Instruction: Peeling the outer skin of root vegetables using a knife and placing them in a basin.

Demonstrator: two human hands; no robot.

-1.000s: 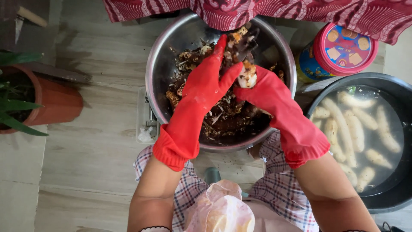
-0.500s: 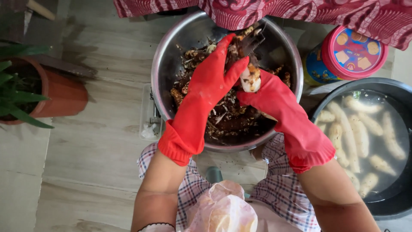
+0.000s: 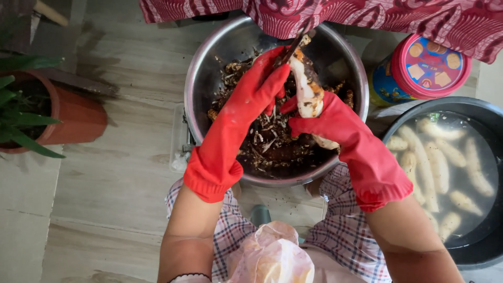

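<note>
Here the right hand [image 3: 335, 126] clasps a root [image 3: 306, 89] above the bowl [image 3: 204, 68]; the left hand [image 3: 251, 99] pinches a blade [image 3: 291, 50].

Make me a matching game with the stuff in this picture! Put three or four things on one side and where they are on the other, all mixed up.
Things:
1. plant pot
2. round tin
3. peeled roots
4. peelings

Places:
A. in the steel bowl
B. far left on the floor
C. soaking in water in the dark basin
D. top right, beside the steel bowl

Pairs: 1-B, 2-D, 3-C, 4-A
</note>
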